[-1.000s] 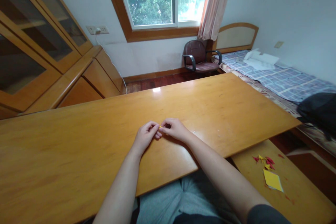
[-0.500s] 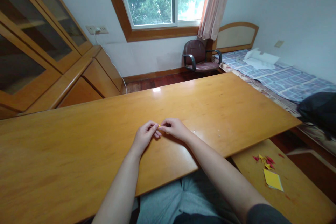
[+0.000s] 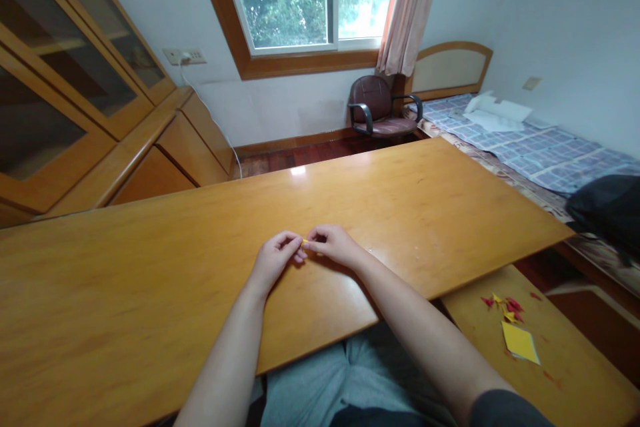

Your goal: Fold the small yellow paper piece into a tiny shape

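Note:
Between my two hands, just above the wooden table (image 3: 190, 280), is a small piece of yellow folded paper (image 3: 305, 241). My left hand (image 3: 279, 257) pinches it between thumb and forefinger, its other fingers curled beneath. My right hand (image 3: 331, 244) grips the opposite side with thumb and fingertips. Most of the paper is hidden by the fingers, so its exact shape cannot be made out.
On a lower wooden surface (image 3: 575, 360) at the right lie a stack of yellow paper squares (image 3: 520, 342) and several small red and yellow folded paper pieces (image 3: 513, 307). Beyond the table stand an armchair (image 3: 373, 107), a bed (image 3: 550, 147) and a glass-fronted cabinet (image 3: 150, 97).
Both hands stay in nearly the same place, still pinching the yellow paper. Slightly more of the yellow shows between the fingertips.

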The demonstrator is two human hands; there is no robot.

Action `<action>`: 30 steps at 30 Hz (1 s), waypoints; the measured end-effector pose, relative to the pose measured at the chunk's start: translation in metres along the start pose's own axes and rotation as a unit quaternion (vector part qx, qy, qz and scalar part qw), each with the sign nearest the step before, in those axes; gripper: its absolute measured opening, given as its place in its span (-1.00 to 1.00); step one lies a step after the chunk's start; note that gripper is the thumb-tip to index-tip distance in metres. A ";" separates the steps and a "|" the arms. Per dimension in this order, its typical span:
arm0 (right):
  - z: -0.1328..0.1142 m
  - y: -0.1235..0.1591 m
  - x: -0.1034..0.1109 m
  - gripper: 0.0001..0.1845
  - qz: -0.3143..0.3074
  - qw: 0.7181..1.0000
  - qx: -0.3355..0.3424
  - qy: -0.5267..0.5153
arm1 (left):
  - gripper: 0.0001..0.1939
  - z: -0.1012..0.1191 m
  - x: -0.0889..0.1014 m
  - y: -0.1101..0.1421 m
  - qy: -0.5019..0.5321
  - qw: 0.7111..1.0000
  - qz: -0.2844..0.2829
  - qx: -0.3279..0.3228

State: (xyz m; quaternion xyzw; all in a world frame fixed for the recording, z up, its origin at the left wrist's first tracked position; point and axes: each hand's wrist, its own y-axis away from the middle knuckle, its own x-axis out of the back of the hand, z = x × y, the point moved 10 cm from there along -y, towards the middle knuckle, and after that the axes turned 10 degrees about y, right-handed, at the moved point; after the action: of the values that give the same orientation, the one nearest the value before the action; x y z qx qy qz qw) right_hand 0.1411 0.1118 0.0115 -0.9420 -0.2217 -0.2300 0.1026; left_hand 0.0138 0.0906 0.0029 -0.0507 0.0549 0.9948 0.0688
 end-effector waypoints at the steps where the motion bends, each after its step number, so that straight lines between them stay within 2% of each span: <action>1: 0.000 0.000 0.000 -0.73 0.002 1.000 0.000 0.003 | -0.64 0.000 0.000 0.000 -0.003 1.000 0.000 -0.002; 9: 0.000 0.000 0.003 -0.76 0.020 1.000 -0.010 -0.005 | -0.62 0.001 0.003 -0.001 0.016 1.000 0.017 -0.006; 14: 0.007 -0.001 0.004 -0.74 0.026 0.996 -0.033 -0.077 | -0.62 -0.006 0.005 -0.002 0.053 0.998 0.023 0.021; 22: 0.014 -0.001 0.006 -0.69 0.032 0.986 -0.052 -0.153 | -0.63 -0.004 -0.002 0.001 0.040 0.999 -0.006 0.032; 30: 0.009 0.000 0.006 -0.69 0.015 0.989 -0.040 -0.144 | -0.63 -0.002 -0.008 0.002 -0.002 0.998 -0.040 0.039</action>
State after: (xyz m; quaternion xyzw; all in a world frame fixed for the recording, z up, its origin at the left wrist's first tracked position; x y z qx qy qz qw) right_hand 0.1493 0.1171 0.0061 -0.9720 -0.2101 -0.0991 0.0350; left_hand 0.0218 0.0875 0.0021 -0.0477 0.0914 0.9885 0.1109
